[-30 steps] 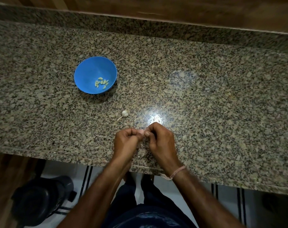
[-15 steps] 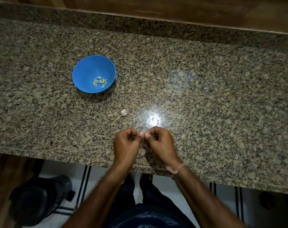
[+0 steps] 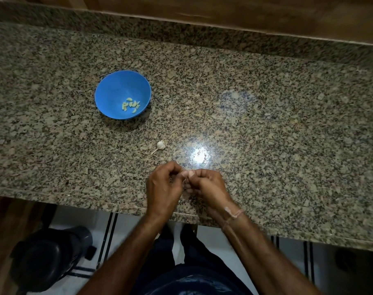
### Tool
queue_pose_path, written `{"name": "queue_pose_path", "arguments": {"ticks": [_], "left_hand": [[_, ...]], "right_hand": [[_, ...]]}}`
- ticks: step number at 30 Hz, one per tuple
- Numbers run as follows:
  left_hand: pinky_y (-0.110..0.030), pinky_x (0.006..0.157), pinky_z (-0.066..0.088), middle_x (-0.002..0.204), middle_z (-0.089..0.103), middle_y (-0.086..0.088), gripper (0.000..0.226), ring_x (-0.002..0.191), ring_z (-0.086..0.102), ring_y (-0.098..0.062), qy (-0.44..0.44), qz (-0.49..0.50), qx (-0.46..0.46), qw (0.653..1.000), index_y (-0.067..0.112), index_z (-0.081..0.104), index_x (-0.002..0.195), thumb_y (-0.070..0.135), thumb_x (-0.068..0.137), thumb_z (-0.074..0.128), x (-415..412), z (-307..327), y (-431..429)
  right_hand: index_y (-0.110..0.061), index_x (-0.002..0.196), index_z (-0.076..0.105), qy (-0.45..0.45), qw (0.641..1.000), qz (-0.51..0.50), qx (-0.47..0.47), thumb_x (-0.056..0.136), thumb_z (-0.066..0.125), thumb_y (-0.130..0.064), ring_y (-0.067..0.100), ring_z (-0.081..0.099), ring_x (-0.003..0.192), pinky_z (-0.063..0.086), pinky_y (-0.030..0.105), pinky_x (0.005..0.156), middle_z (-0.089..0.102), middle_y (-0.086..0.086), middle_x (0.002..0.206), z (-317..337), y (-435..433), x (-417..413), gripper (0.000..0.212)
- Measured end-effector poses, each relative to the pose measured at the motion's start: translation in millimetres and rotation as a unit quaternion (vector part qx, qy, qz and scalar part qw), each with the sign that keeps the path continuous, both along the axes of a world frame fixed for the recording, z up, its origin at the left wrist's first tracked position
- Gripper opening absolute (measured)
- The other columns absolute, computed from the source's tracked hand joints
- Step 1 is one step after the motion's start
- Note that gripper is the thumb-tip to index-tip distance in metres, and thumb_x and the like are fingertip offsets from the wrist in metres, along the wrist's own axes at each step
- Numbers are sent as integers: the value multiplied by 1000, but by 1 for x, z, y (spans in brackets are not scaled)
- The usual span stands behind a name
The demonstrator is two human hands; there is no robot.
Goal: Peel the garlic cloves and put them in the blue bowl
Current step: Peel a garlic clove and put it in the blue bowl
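Head view: a garlic bulb remnant (image 3: 161,145) lies on the granite countertop (image 3: 266,128) just left of centre, its thin stem pointing toward the lower left. The blue bowl (image 3: 117,88) sits upper left of it, well apart, holding several peeled cloves (image 3: 130,104) in its lower right part. Bare granite runs wide to the right and behind; the counter's front edge crosses just below the hands. The left hand (image 3: 164,186) and right hand (image 3: 209,186) meet at lower centre, fingers curled, fingertips pinching one small garlic clove (image 3: 186,173) between them. Its long axis cannot be told.
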State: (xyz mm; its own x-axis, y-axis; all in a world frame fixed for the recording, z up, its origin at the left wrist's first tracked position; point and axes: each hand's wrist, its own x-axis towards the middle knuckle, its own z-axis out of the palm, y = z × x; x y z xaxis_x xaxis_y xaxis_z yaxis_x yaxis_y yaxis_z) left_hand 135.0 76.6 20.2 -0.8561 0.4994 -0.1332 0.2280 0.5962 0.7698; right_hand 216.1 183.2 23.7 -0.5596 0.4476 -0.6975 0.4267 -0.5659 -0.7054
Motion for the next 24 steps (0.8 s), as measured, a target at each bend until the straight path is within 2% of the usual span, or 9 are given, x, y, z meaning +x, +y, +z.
{"name": "queue_pose_path", "arguments": {"ticks": [3,6,10,13,17,19,21,23,24], "left_hand": [[-24,58,53,72,70,3,14,62,64,-9,-197,66,46,977,15,71,83,23,95,73,-3,1,3],[-27,54,47,66,65,-4,13,54,56,-13,-436,140,89,885,7,73,88,16,97,71,-5,7,5],[-17,63,56,80,74,3,6,71,70,-6,-166,40,68,983,14,73,89,16,95,74,-1,8,1],[-16,59,55,76,73,2,8,65,69,-5,-197,47,65,977,12,73,87,15,94,73,-3,7,3],[-26,63,52,75,71,-9,7,62,65,-12,-514,166,148,828,5,73,91,7,96,68,-4,10,5],[-28,70,57,83,74,-9,6,71,70,-15,-387,121,146,902,7,73,93,12,96,70,3,6,4],[-15,68,54,84,73,1,4,77,69,-7,-131,33,90,987,13,71,91,14,95,72,5,4,1],[-11,64,49,83,70,7,6,77,65,-4,-29,-3,70,997,15,69,88,15,94,71,3,-1,-1],[-12,62,49,82,70,5,6,73,65,-4,-75,11,62,995,14,70,89,16,95,71,4,0,1]], "right_hand": [[-6,89,70,-19,985,43,168,99,68,-13,18,66,72,58,27,69,72,8,80,-6,-4,3,13],[-12,89,67,-27,942,99,319,98,69,-15,10,63,72,52,14,65,69,0,82,-6,-5,4,10],[-8,89,68,-22,987,58,150,100,67,-20,17,64,75,58,35,74,70,6,84,-8,-3,3,16],[-2,93,68,-2,997,22,76,102,64,-18,27,65,73,58,43,71,72,15,83,-6,-8,5,19],[-8,95,67,-29,980,54,187,103,62,-20,21,69,79,62,38,75,73,13,92,-5,-9,4,15],[-2,97,67,-13,991,27,131,103,62,-16,20,68,76,62,34,69,72,14,90,-5,-8,3,17],[3,97,67,6,998,2,69,102,62,-13,20,65,73,58,28,64,70,11,83,-5,-9,3,17],[-1,93,67,14,998,-8,59,102,62,-14,18,63,70,56,28,62,69,7,79,-5,-13,4,16],[-4,92,67,8,995,0,98,102,62,-15,16,64,70,56,28,63,70,6,80,-6,-14,5,16]]}}
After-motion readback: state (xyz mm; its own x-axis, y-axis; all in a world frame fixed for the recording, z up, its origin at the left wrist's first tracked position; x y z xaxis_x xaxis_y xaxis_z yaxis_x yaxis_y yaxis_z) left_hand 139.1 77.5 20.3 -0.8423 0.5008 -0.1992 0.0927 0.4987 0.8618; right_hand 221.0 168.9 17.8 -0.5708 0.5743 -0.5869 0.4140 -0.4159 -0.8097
